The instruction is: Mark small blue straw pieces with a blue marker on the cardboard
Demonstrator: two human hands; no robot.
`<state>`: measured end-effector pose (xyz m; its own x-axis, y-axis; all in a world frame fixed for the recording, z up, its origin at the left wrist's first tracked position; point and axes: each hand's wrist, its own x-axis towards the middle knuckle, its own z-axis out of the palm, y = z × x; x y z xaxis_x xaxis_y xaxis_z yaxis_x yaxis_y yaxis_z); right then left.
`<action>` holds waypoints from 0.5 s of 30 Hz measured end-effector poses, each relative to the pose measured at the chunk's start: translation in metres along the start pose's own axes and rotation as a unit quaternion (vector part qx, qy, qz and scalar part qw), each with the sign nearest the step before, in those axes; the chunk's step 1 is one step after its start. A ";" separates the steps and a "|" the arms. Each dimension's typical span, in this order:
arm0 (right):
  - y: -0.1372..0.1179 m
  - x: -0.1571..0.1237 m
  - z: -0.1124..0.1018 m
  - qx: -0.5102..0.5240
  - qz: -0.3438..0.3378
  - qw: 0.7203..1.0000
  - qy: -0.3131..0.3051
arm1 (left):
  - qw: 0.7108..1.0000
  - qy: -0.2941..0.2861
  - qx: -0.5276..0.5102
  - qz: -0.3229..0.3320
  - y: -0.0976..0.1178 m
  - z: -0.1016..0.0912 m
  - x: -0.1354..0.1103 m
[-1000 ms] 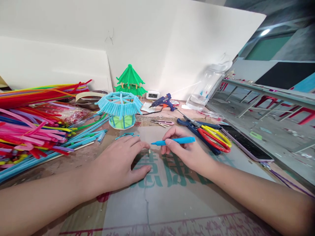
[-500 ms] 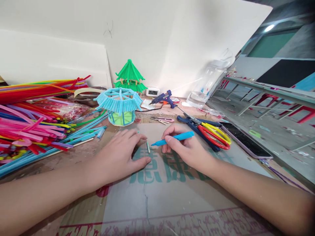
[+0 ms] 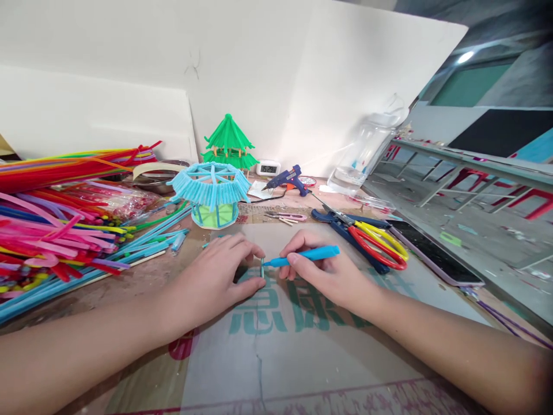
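Note:
My left hand [image 3: 216, 268] rests on the printed sheet, with a short thin stick [image 3: 262, 270] pinched upright between thumb and index finger. The stick looks partly pale and partly blue-green. In my right hand [image 3: 328, 274] is a blue marker [image 3: 317, 253], gripped like a pen and pointing left. Its tip meets the stick or comes very close to it. Behind my left hand stands a small round model [image 3: 211, 184] with a light blue pipe-cleaner roof and a green lower wall.
Bundles of coloured pipe cleaners [image 3: 56, 230] crowd the left side. A green pagoda model [image 3: 228, 138], a digital clock [image 3: 268, 168] and a glue gun [image 3: 285, 178] stand at the back. Pink snips [image 3: 287, 217], red-and-yellow-handled pliers [image 3: 380, 245], a phone [image 3: 436, 253] and a clear jug [image 3: 363, 150] lie rightward.
My left thumb and index finger have closed on the short stick, which lay on the sheet before. The marker tip has come up to it. The view has tilted slightly up.

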<state>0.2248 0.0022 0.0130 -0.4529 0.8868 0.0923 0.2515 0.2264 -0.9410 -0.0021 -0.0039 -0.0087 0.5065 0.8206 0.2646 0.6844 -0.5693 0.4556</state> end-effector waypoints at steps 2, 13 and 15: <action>-0.001 0.000 0.000 -0.004 0.002 1.000 -0.001 | 0.999 -0.007 -0.029 -0.015 -0.001 0.000 0.000; 0.005 0.001 0.000 -0.020 -0.019 0.999 -0.020 | 1.000 -0.006 0.010 -0.002 -0.003 -0.003 0.001; 0.006 0.001 0.000 -0.026 -0.020 0.999 -0.020 | 1.000 -0.007 0.020 0.003 -0.002 -0.004 0.001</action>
<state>0.2254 0.0046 0.0078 -0.4977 0.8596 0.1158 0.2760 0.2835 -0.9184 -0.0053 -0.0019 -0.0057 0.5173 0.8170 0.2549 0.7023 -0.5754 0.4191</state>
